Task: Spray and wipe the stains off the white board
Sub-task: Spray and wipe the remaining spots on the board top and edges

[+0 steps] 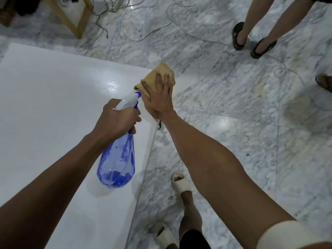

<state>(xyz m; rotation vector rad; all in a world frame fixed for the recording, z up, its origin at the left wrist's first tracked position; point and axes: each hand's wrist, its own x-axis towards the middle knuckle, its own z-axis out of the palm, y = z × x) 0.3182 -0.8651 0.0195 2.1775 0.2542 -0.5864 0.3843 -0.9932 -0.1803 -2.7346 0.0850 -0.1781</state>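
Where wet, white board (53,108) gleams, spotless

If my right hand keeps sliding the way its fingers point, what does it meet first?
Probably nothing: the right hand presses the tan cloth at the white board's far corner; beyond lies bare grey marble floor.

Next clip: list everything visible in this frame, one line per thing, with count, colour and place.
Flat glossy white board: one, white, left half of view, wet sheen near its far right corner.
Folded tan cloth: one, tan, on the board's far right corner, under the right hand.
Translucent blue plastic spray bottle: one, blue with white head, above the board, nozzle towards the cloth.
Grey-veined marble floor: grey-white, all around.
Loose cables: several, dark and grey, far floor.
Pale wooden frame: one, top left.
Bystander's feet in dark sandals: two, top right.
Left hand: gripping the bottle's neck.
Right hand: flat, fingers spread on the cloth.
Own feet in cream slides: two, bottom centre.
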